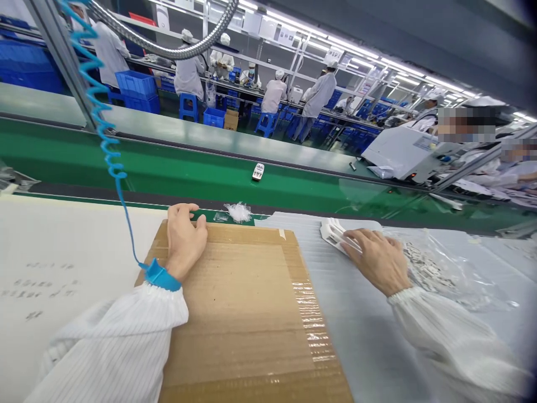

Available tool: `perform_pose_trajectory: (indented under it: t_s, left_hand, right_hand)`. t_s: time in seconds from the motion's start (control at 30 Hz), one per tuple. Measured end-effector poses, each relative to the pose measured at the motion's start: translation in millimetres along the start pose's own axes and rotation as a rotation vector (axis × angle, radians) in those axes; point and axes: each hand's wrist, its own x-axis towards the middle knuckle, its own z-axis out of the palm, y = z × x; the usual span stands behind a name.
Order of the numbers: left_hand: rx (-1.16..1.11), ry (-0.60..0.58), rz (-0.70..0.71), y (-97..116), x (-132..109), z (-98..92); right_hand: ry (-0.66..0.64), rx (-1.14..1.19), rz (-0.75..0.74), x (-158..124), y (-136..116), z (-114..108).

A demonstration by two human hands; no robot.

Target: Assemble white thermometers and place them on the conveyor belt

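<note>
My left hand [184, 238] rests over the far left corner of a flat cardboard sheet [247, 302]. Its fingers are loosely bent, the thumb stands apart from them, and nothing shows between. A blue wrist strap [161, 275] with a coiled blue cord [103, 112] is on that wrist. To the right of the cardboard, my right hand [375, 257] grips white plastic pieces [333, 232] lying on a pale foam sheet [335, 302]; the fingers partly cover them. Close beside that hand is a clear plastic bag [436, 268] of small grey-white parts.
Beyond the cardboard runs a green conveyor belt [188, 162] carrying a small white device [258, 172]. Clear plastic scraps [238, 211] lie at its near edge. A metal post [62, 61] and a flexible metal hose [180, 53] stand ahead. People in white coats work farther back.
</note>
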Motion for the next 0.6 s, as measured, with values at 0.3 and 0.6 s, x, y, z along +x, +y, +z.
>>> perform_pose_trajectory:
  t_s: [0.3,0.6]
  left_hand:
    - [-0.078,0.040,0.023,-3.9,-2.8,7.3]
    - [-0.133,0.017,-0.038,0.7,-7.0,8.7]
  right_hand:
    - [-0.085,0.293,0.007,110.9,-54.0,-7.4]
    - [-0.211,0.559,0.285,254.4,-213.8,53.5]
